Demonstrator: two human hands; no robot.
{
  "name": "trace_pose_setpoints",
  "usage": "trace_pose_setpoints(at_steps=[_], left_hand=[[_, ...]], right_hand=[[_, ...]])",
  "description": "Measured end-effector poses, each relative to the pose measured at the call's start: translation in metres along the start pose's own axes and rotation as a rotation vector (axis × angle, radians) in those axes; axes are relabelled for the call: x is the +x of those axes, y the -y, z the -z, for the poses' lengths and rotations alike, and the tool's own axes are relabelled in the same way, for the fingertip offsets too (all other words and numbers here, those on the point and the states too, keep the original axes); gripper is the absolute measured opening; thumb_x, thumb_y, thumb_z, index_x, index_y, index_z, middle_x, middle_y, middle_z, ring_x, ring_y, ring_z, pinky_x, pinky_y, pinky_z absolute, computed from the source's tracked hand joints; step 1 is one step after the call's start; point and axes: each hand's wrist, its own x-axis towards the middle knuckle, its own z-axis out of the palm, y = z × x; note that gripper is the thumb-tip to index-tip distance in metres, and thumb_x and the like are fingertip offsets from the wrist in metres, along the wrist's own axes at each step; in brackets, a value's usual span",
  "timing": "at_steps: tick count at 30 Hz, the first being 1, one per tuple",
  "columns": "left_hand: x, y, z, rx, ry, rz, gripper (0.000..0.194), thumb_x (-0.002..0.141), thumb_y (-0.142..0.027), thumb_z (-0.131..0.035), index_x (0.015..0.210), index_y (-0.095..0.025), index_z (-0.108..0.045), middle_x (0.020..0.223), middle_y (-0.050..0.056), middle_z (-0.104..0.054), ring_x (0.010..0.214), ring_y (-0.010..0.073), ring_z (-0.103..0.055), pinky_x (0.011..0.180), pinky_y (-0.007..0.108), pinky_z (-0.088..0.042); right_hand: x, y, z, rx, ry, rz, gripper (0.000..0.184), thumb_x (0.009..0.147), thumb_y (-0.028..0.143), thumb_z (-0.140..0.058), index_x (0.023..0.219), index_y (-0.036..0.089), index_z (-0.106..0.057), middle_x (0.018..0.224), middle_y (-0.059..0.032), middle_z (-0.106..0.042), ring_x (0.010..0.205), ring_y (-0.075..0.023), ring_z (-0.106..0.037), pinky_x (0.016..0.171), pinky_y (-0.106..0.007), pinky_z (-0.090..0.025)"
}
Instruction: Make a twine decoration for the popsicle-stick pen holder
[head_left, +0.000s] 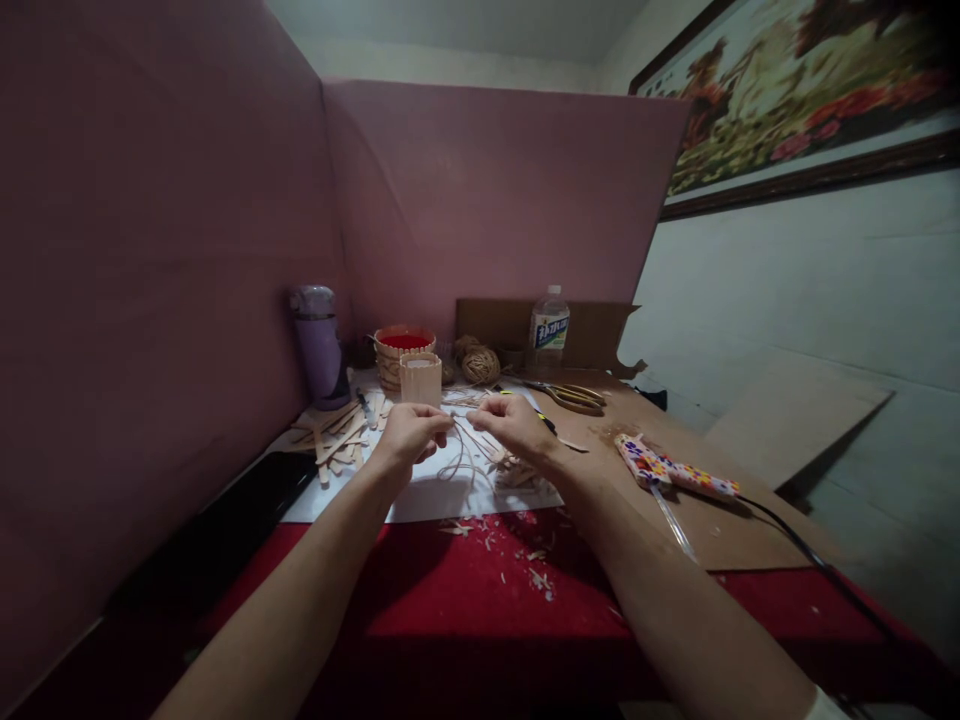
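Observation:
My left hand (415, 434) pinches a thin length of twine (466, 455) above the white paper. My right hand (511, 428) faces it a short gap away, its fingertips pressed together on the same twine. Loose loops of the twine hang below and between both hands. Just behind my left hand stands a small cup made of upright wooden sticks (421, 379). Beyond it is a larger stick-covered container (391, 375) with a red inside. A ball of twine (480, 364) rests at the back, behind my right hand.
Loose wooden sticks (337, 436) and a purple bottle (320, 348) are at the left. Scissors (574, 396), a clear bottle (551, 328) and a flower-patterned glue gun (671, 468) with its cord lie or stand to the right, around the cardboard (739, 535). Scraps litter the red cloth (465, 590).

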Motion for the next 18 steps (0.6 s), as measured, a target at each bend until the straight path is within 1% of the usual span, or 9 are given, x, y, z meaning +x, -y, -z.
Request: trace_pose_setpoints(at_steps=[3,6,8,9,11,14,16,17,18], left_hand=[[-0.001,-0.001,0.002,-0.075,-0.051,0.006,0.012,0.056,-0.020,-0.063,0.059,-0.010,-0.057,0.043,0.001,-0.055,0.025,0.0016,-0.026,0.031,0.018,-0.008],[-0.001,-0.002,0.004,-0.231,0.000,0.023,0.011,0.055,-0.017,-0.063,0.059,-0.010,-0.055,0.044,-0.001,-0.053,0.027,0.0007,-0.027,0.031,0.017,-0.010],[-0.001,-0.004,0.005,-0.365,0.084,0.039,0.012,0.056,-0.016,-0.063,0.058,-0.010,-0.052,0.045,-0.002,-0.052,0.028,-0.0006,-0.027,0.031,0.015,-0.012],[0.000,-0.005,0.006,-0.421,0.116,0.051,0.012,0.057,-0.015,-0.062,0.057,-0.011,-0.051,0.045,-0.002,-0.051,0.028,-0.0013,-0.026,0.031,0.015,-0.012],[0.001,-0.006,0.007,-0.478,0.145,0.070,0.013,0.058,-0.013,-0.061,0.055,-0.012,-0.048,0.043,-0.004,-0.046,0.028,-0.0019,-0.023,0.030,0.014,-0.011],[0.002,-0.005,0.006,-0.433,0.130,0.078,0.015,0.058,-0.012,-0.059,0.053,-0.012,-0.045,0.040,-0.005,-0.042,0.027,-0.0014,-0.023,0.030,0.014,-0.010],[0.002,-0.003,0.005,-0.376,0.118,0.082,0.013,0.057,-0.014,-0.060,0.055,-0.012,-0.047,0.040,-0.004,-0.044,0.027,-0.0004,-0.025,0.031,0.014,-0.010],[0.002,-0.002,0.004,-0.348,0.112,0.085,0.012,0.057,-0.015,-0.060,0.056,-0.012,-0.048,0.041,-0.003,-0.046,0.027,0.0001,-0.026,0.031,0.015,-0.010],[0.001,-0.001,0.002,-0.321,0.106,0.085,0.012,0.057,-0.016,-0.061,0.057,-0.012,-0.049,0.041,-0.003,-0.047,0.028,0.0006,-0.027,0.031,0.015,-0.010]], right_hand=[[-0.007,0.010,-0.005,0.160,0.183,-0.017,0.019,0.066,0.030,-0.056,0.056,0.015,-0.054,0.044,0.0039,-0.048,0.042,-0.0072,-0.040,0.044,-0.020,-0.030],[-0.013,0.010,-0.014,0.200,0.345,-0.051,0.015,0.067,0.027,-0.057,0.060,0.014,-0.057,0.042,0.0046,-0.048,0.037,-0.0071,-0.041,0.041,-0.019,-0.031],[-0.012,0.005,-0.016,0.123,0.368,-0.073,0.014,0.070,0.025,-0.054,0.061,0.014,-0.058,0.041,0.0039,-0.049,0.037,-0.0071,-0.042,0.042,-0.019,-0.031],[-0.011,0.001,-0.015,0.054,0.337,-0.091,0.017,0.072,0.024,-0.052,0.060,0.014,-0.059,0.041,0.0029,-0.050,0.037,-0.0073,-0.043,0.043,-0.019,-0.031],[-0.006,-0.005,-0.008,-0.127,0.167,-0.148,0.026,0.077,0.026,-0.046,0.059,0.015,-0.059,0.043,0.0001,-0.053,0.040,-0.0085,-0.045,0.045,-0.020,-0.031],[-0.002,-0.007,0.006,-0.460,-0.286,-0.217,0.029,0.082,0.031,-0.042,0.064,0.016,-0.060,0.055,-0.0048,-0.059,0.052,-0.0136,-0.051,0.052,-0.024,-0.033],[-0.003,-0.003,0.008,-0.578,-0.522,-0.105,0.026,0.083,0.030,-0.041,0.071,0.017,-0.060,0.067,-0.0078,-0.061,0.066,-0.0181,-0.054,0.060,-0.028,-0.036],[-0.004,0.000,0.006,-0.581,-0.581,0.000,0.025,0.084,0.029,-0.040,0.074,0.017,-0.060,0.074,-0.0091,-0.061,0.074,-0.0197,-0.054,0.065,-0.029,-0.038],[-0.006,0.003,0.002,-0.549,-0.593,0.117,0.023,0.084,0.027,-0.040,0.077,0.016,-0.059,0.080,-0.0100,-0.060,0.080,-0.0204,-0.053,0.070,-0.030,-0.038]])
